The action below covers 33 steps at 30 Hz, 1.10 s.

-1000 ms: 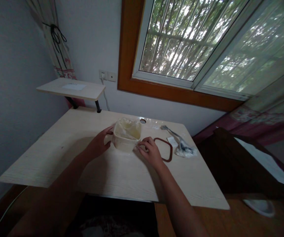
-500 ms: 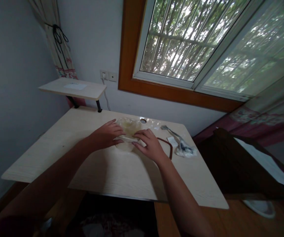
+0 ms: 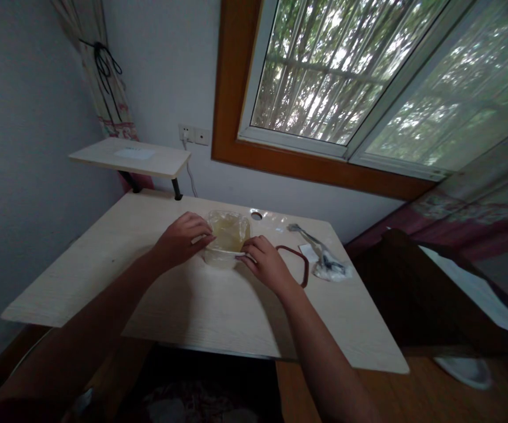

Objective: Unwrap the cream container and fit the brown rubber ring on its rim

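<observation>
A pale plastic container lined with a clear film or bag stands on the light wooden table. My left hand rests on the container's left rim, fingers curled over the edge. On the near right rim my right hand pinches the edge with bent fingers. Just right of my right hand lies a brown rounded frame, flat on the table.
A clear plastic bag with dark utensils lies at the table's right. A cable hole is behind the container. A raised shelf stands at the back left. A dark wooden piece of furniture is close on the right.
Both hands went from the container's sides up over its top, then settled on the rim. The fingers have curled from flat to gripping the edges. The container stayed in place.
</observation>
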Motion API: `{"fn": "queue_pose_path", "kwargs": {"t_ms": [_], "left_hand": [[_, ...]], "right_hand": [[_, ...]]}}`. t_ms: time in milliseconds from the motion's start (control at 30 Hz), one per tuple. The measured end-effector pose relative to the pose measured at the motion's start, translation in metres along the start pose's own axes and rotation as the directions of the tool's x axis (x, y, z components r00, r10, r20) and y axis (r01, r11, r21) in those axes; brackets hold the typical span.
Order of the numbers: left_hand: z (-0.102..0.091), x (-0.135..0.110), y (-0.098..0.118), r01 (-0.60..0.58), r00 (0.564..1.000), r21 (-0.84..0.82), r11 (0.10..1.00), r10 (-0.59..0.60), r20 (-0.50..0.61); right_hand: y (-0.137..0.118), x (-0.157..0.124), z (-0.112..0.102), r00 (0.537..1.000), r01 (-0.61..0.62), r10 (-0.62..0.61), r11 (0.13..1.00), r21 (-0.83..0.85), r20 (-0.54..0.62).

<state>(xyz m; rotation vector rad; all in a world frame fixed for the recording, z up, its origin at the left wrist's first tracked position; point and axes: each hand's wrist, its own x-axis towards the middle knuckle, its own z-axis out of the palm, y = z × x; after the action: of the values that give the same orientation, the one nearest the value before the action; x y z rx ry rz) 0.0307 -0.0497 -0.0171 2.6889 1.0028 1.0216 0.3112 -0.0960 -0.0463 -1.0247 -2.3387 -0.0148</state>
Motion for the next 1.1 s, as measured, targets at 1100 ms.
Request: {"fn": "queue_pose_path", "kwargs": {"t_ms": [1100], "left_hand": [[0.044,-0.014,0.031,0.611,0.79,-0.273,0.743,-0.59,0.164]], "right_hand": [[-0.052,0.072,0.02,0.908,-0.234,0.338,0.899,-0.37,0.246]]}}
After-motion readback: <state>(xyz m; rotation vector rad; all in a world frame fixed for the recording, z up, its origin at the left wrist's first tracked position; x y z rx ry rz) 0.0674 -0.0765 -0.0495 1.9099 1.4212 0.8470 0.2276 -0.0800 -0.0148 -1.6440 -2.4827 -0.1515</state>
